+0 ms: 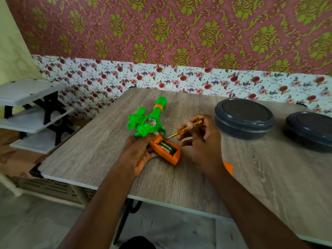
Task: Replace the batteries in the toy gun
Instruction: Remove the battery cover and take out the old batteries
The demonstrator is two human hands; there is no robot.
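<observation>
Two batteries [168,148] sat in the open orange handle of the toy gun [143,123], which lay on the table [251,177]. Fingers of our left hand [140,151] gripped that handle; those of our right hand [204,141] pinched the screwdriver [184,129], tip at the compartment edge.

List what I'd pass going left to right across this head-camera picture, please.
white shelf rack → green and orange toy gun → yellow screwdriver → first dark lidded container → second dark lidded container
</observation>
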